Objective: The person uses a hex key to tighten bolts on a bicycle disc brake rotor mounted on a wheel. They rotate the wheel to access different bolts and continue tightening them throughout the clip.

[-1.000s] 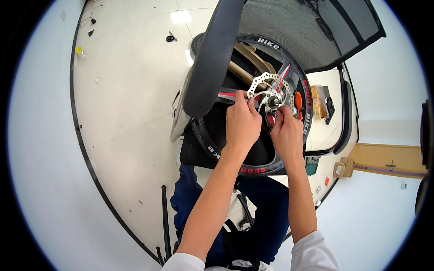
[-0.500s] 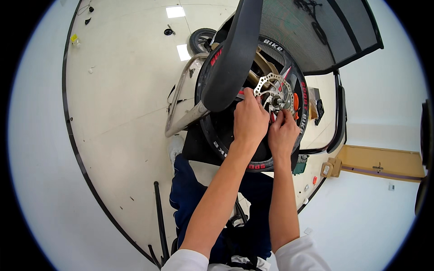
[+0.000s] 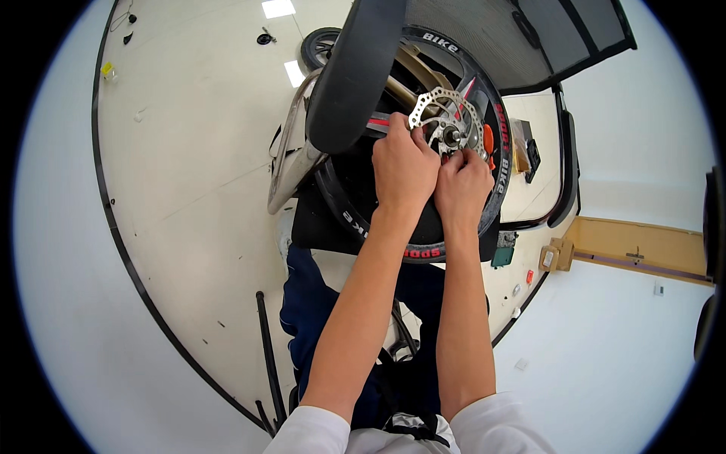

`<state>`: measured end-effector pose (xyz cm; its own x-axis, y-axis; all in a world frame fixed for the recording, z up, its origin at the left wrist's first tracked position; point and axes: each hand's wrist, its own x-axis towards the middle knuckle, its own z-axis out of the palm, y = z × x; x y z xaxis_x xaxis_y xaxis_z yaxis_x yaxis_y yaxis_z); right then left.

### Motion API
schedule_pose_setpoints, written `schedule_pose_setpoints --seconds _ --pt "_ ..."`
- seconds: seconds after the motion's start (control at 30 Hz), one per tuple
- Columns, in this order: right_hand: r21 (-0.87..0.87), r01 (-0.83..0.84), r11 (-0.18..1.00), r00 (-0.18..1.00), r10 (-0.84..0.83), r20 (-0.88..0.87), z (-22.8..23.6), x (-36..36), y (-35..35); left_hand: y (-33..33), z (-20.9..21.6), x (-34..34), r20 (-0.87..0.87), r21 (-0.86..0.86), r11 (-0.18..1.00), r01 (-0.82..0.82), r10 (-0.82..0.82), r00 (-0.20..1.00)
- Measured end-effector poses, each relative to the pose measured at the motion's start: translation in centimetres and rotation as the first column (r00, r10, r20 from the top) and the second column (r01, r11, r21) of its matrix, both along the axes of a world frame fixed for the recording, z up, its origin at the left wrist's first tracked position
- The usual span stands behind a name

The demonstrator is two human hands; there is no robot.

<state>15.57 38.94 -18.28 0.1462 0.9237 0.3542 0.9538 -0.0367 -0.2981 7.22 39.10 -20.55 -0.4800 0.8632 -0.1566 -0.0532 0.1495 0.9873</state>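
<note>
My right fingers (image 3: pixel 472 157) have shifted leftward, from the lower right of the hub (image 3: pixel 451 137) to just below it, bringing my right hand (image 3: pixel 463 185) nearer my left hand (image 3: pixel 406 170).

Black tyre (image 3: pixel 504 155); white block lettering (image 3: pixel 440 42), repeated; red block lettering (image 3: pixel 423 253), repeated

The brake disc (image 3: pixel 440 96) is a thin silver plate with wavy outer edge and many small holes, slightly right of the upper middle of the frame. Its lower left part is hidden. At its centre, the silver axle (image 3: pixel 453 137) points toward the camera. Behind the disc is the wheel (image 3: pixel 497 189), its side turned to the camera, partly covered at left. The wheel has a black tyre (image 3: pixel 423 252) with red and white lettering, and dark spokes (image 3: pixel 378 123) with red stripes.
</note>
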Motion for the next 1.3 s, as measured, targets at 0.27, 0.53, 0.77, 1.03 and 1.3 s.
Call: schedule_pose_setpoints --seconds 0.27,0.53,0.77,1.03,1.3 --pt "-0.017 -0.172 0.985 0.985 0.172 -0.031 -0.1 1.8 -0.2 -0.1 -0.5 0.1 -0.035 0.04 0.999 -0.006 0.007 0.999" --pt "-0.216 -0.591 0.777 0.795 0.606 0.007 1.6 6.8 2.1 -0.2 0.2 -0.5 -0.031 -0.009 0.999 0.045 -0.046 0.998" --pt "-0.398 -0.734 0.55 0.572 0.817 0.074 3.3 9.2 5.2 -0.3 0.6 -0.9 0.016 -0.038 0.993 0.116 -0.115 0.993" --pt "-0.375 -0.854 0.36 0.305 0.931 0.2 4.3 9.8 8.1 -0.3 1.0 -1.1 -0.017 -0.097 0.984 0.146 -0.149 0.989" --pt "0.089 -0.408 0.909 0.548 0.321 -0.772 4.0 8.6 3.2 0.2 0.8 -1.2 -0.266 0.083 0.996 -0.028 0.049 0.963"
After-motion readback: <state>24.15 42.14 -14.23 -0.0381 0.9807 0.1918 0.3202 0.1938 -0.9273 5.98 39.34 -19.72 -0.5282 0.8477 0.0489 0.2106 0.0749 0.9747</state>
